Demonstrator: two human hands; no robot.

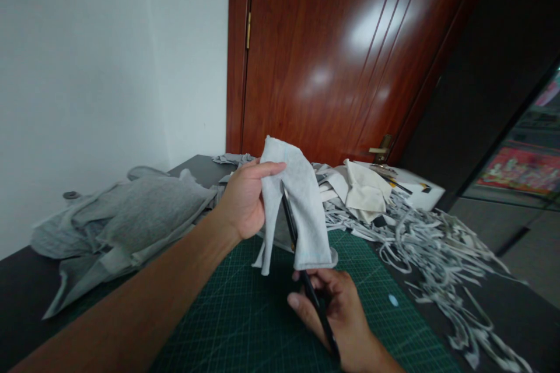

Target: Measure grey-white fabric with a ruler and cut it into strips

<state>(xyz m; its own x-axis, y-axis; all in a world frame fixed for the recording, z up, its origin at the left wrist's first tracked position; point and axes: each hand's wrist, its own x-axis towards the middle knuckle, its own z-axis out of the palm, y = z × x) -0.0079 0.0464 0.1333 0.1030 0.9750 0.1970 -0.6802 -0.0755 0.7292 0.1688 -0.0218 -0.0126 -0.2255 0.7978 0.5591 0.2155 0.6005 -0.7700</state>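
My left hand (248, 195) pinches a piece of grey fabric (306, 198) near its upper left, thumb in front and fingers behind. A slit runs up from the lower edge, parting a narrow strip on the left from the wider piece on the right. Black scissors (312, 297) are in my right hand (335, 309), with a blade reaching up into the slit. Part of the scissors lies hidden behind the fabric, and the handle loops are mostly covered by my fingers. Both hands are above a green cutting mat (219, 315).
Crumpled grey cloth (149, 210) is heaped on the left of the dark table. At right lies a tangle of cut fabric strips (420, 239). Behind it are cream cloth (365, 186) and a white box (424, 189). A small pale oval piece (393, 301) rests on the mat.
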